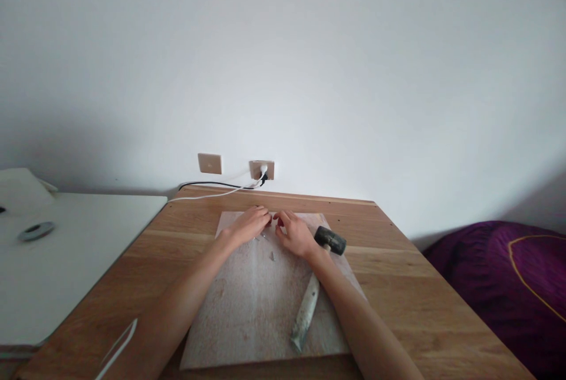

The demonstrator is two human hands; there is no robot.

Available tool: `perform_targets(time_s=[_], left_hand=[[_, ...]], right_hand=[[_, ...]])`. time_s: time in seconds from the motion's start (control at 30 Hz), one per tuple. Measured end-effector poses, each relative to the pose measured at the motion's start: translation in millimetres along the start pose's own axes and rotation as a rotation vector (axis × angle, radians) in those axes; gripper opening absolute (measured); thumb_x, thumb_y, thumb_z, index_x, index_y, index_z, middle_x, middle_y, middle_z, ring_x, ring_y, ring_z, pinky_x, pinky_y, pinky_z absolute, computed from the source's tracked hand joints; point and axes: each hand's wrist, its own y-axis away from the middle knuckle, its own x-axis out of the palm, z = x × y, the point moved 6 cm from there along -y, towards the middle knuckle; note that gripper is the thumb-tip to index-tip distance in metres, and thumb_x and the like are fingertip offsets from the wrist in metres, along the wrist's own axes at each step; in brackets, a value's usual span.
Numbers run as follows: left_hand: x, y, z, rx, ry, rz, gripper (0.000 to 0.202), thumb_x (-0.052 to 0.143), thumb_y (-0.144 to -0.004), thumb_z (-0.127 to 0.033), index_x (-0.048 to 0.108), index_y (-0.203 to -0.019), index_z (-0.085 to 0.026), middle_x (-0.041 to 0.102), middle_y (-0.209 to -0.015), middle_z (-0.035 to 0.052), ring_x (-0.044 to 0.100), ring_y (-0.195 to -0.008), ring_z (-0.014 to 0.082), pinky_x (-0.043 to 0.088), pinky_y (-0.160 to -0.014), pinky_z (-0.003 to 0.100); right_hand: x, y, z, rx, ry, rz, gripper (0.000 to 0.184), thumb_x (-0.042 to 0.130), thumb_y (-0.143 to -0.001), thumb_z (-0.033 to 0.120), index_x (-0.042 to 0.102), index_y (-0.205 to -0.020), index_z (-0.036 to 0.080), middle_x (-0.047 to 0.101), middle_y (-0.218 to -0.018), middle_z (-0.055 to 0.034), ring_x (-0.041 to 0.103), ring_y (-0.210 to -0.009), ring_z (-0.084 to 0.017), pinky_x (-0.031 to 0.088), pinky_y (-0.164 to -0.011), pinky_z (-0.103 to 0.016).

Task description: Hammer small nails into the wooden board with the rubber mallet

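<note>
My left hand (255, 222) is over the far part of a pale wooden board (239, 315), its fingers curled together and pointing down; whatever is between the fingertips is hidden. Just to the right, my right hand (294, 233) hovers close by with bent fingers and the thumb apart, and I see nothing in it. Small metal nails lie near the fingertips, one nail (273, 256) a little closer to me. A mallet (331, 241) with a black head and worn pale handle rests on the board, partly covered by my right forearm.
The board lies on a brown wooden table (398, 291). At left stands a white table (101, 238) with a grey ring-shaped item (36, 231). Cables run along the back edge to a wall socket (262, 170). A purple beanbag-like thing (490, 268) sits at right.
</note>
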Motion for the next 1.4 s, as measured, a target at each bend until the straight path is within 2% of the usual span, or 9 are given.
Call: perform_targets(time_s=[0.1,0.2,0.43,0.57,0.83,1.0,1.13,1.23,1.4], left_hand=[[-4.8,-1.4,-3.1,-0.024,0.002,-0.010,0.013,0.063,-0.095,-0.014,0.070,-0.085,-0.018,0.068,-0.089,0.0075,0.063,-0.092,0.0238,0.048,-0.088,0.035],[-9.5,-4.7,-6.9,-0.055,-0.004,-0.035,0.016,0.062,-0.097,-0.020,0.068,-0.083,-0.019,0.068,-0.089,0.0085,0.063,-0.092,0.0244,0.048,-0.089,0.036],[-14.6,-2.4,-13.4,-0.111,-0.039,-0.021,0.023,0.058,-0.099,-0.022,0.068,-0.079,-0.018,0.069,-0.084,0.0071,0.064,-0.088,0.0231,0.049,-0.084,0.034],[-22.4,14.4,-25.1,-0.043,-0.037,0.053,0.023,0.065,-0.097,-0.037,0.069,-0.085,-0.018,0.067,-0.087,0.0066,0.064,-0.090,0.0235,0.049,-0.084,0.034],[-48.6,76.5,-61.6,-0.056,0.064,-0.022,0.025,0.064,-0.098,-0.039,0.068,-0.115,-0.021,0.063,-0.120,0.0096,0.062,-0.110,0.0251,0.050,-0.102,0.043],[-60.1,130.8,-68.0,-0.082,0.155,-0.023,0.022,0.059,-0.101,-0.031,0.075,-0.089,-0.022,0.067,-0.135,0.0059,0.057,-0.130,0.0265,0.046,-0.114,0.044],[-70.2,170.7,-54.4,-0.247,0.207,-0.154,0.035,0.044,-0.103,-0.018,0.067,-0.127,-0.023,0.060,-0.146,0.0083,0.057,-0.134,0.0220,0.047,-0.116,0.040],[-80.4,195.4,-57.4,-0.356,0.222,-0.210,0.038,0.043,-0.103,-0.020,0.062,-0.135,-0.024,0.057,-0.150,0.0082,0.055,-0.137,0.0219,0.046,-0.117,0.039],[-90.6,231.5,-89.0,-0.389,0.220,-0.126,0.043,0.048,-0.104,-0.031,0.055,-0.146,-0.033,0.049,-0.158,0.0030,0.052,-0.142,0.0235,0.046,-0.117,0.037]], right_hand=[[5.1,3.0,2.9,-0.021,-0.108,0.080,0.023,0.054,-0.091,0.012,0.060,-0.111,0.019,0.068,-0.085,-0.0012,0.062,-0.075,-0.016,0.046,-0.074,-0.025],[7.6,3.9,3.0,-0.023,-0.123,0.102,0.017,0.052,-0.093,0.014,0.063,-0.105,0.019,0.071,-0.088,-0.0031,0.065,-0.078,-0.017,0.046,-0.076,-0.025],[-5.4,4.2,-9.6,0.086,-0.101,-0.064,0.021,0.040,-0.100,0.017,0.061,-0.103,0.020,0.073,-0.093,-0.0074,0.068,-0.083,-0.019,0.047,-0.078,-0.028],[-11.4,5.1,-12.9,0.097,-0.112,-0.128,0.021,0.040,-0.098,0.016,0.059,-0.103,0.020,0.071,-0.090,-0.0063,0.067,-0.080,-0.019,0.048,-0.077,-0.027],[-24.4,7.0,-8.8,0.075,-0.149,-0.302,0.020,0.041,-0.100,0.023,0.061,-0.104,0.020,0.066,-0.093,-0.0070,0.065,-0.079,-0.020,0.052,-0.078,-0.032],[-26.2,8.4,-8.0,0.044,-0.132,-0.354,0.026,0.044,-0.104,0.033,0.066,-0.096,0.023,0.065,-0.106,-0.0100,0.065,-0.099,-0.024,0.055,-0.091,-0.038],[-13.1,7.9,-12.2,-0.009,-0.033,-0.299,0.020,0.050,-0.098,0.022,0.070,-0.100,0.022,0.062,-0.117,-0.0140,0.062,-0.113,-0.029,0.054,-0.100,-0.047],[-10.4,8.3,-14.8,-0.010,-0.004,-0.298,0.025,0.052,-0.095,0.018,0.068,-0.114,0.021,0.061,-0.123,-0.0149,0.062,-0.114,-0.029,0.053,-0.102,-0.050],[-9.3,7.8,-9.8,-0.076,0.062,-0.262,0.026,0.048,-0.099,0.020,0.072,-0.089,0.021,0.064,-0.131,-0.0154,0.059,-0.119,-0.032,0.051,-0.104,-0.057]])
